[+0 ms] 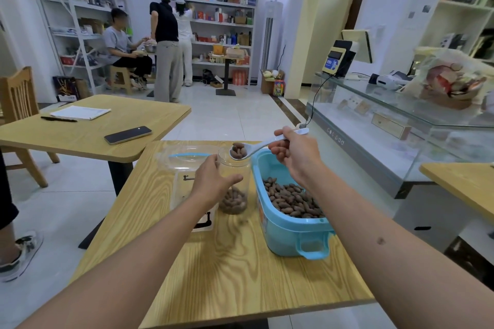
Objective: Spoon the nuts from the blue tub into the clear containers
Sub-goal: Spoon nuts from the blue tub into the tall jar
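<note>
A blue tub (291,235) full of brown nuts (291,199) stands on the right of the wooden table (240,270). Just left of it is a clear round jar (235,168) with a layer of nuts at its bottom. My left hand (213,179) grips the jar's side, thumb around the front. My right hand (296,153) holds a white spoon (256,148) by its handle, the bowl heaped with nuts over the jar's open mouth. A second clear container (184,168) with a blue-rimmed lid sits to the left, behind my left hand.
A glass display counter (401,125) runs close along the right. Another wooden table (88,128) with a phone (127,135), pen and paper stands to the left, with a chair beside it. Several people are at the shelves far back.
</note>
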